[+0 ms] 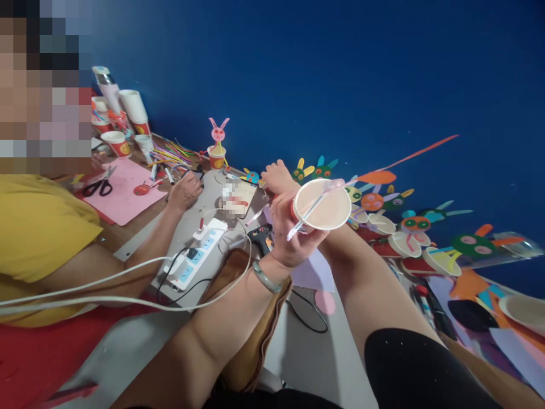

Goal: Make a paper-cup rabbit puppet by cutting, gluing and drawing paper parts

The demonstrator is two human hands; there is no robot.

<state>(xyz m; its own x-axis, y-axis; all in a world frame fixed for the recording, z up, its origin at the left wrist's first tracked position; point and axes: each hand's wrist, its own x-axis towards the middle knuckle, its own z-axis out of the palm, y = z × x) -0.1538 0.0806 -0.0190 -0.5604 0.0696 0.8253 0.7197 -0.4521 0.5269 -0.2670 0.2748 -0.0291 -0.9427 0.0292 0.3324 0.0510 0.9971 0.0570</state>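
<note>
My left hand [293, 238] is wrapped round a paper cup [322, 204], its pale open mouth tilted toward me. A thin clear-and-blue straw [307, 211] crosses that mouth. Beyond the rim stick out an orange paper ear [378, 177] and a long thin red strip [419, 153]; a head seen edge-on joins them. My right hand [280, 177] reaches out behind the cup near the wall, its fingers apart beside a blue paper animal head [252, 177]. Nothing shows in it, though the cup and left hand partly hide it. Below lies a black-and-orange glue gun [260, 238].
Paper-cup figures [405, 244] line the blue wall at right; a pink rabbit cup [217, 156] stands at the back. A white power strip [196, 255] with cords lies left of my arm. A co-worker's hand [186, 190] rests near scissors [99, 184] and pink paper [125, 207].
</note>
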